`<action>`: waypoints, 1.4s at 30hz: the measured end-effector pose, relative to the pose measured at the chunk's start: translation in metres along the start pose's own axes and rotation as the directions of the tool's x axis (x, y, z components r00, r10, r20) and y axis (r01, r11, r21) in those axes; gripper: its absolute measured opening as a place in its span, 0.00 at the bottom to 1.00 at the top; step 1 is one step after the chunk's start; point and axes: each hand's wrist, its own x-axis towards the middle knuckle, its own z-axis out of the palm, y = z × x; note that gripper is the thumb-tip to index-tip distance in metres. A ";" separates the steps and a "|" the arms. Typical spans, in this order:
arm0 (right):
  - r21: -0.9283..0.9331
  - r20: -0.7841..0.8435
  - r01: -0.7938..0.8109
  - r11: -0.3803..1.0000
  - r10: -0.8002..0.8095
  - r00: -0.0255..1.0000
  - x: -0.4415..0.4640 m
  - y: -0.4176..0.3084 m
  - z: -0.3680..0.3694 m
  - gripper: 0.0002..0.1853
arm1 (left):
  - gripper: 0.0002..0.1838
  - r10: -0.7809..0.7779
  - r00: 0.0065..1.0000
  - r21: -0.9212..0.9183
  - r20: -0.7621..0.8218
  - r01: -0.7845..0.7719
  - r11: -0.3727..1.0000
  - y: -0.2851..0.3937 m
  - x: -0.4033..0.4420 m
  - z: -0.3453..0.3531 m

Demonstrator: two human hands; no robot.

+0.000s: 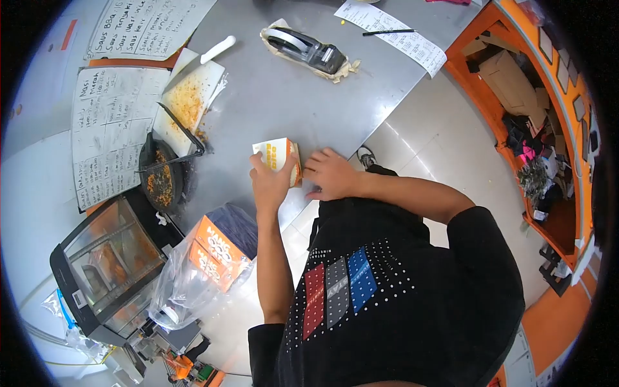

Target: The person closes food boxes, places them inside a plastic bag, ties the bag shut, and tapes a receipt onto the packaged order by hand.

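A small white, yellow and orange box (276,149) stands on the metal table near its front edge. My left hand (271,180) grips it from the near side, thumb and fingers on opposite sides. Just right of the box is my right hand (330,175), its fingers slightly bent and apart, the fingertips close to the box's side; whether they touch it is unclear. Nothing shows in that hand. To the left lie a crumb-covered white cutting board (187,103), a knife with a white handle (219,49) and black tongs (184,129).
A tape dispenser (306,50) and a paper strip (393,39) with a pen (389,31) lie toward the back. At left are a dark pan (161,182) with crumbs and a glass display case (113,261). Orange boxes (216,251) in a plastic bag sit nearer.
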 end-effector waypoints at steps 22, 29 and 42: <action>0.336 -0.045 -0.238 0.911 0.268 0.962 0.016 0.022 0.015 0.07 | 0.57 -0.047 0.995 0.041 -0.085 0.050 0.998 0.015 -0.007 0.028; 0.815 0.151 -0.403 0.417 0.518 0.842 0.023 0.022 -0.008 0.15 | 0.59 -0.052 0.994 -0.015 -0.099 0.051 0.999 0.010 -0.006 0.032; 0.868 0.268 -0.461 0.186 0.606 0.749 0.026 0.026 0.013 0.27 | 0.56 0.034 0.981 0.174 -0.189 -0.001 0.985 0.000 -0.004 0.049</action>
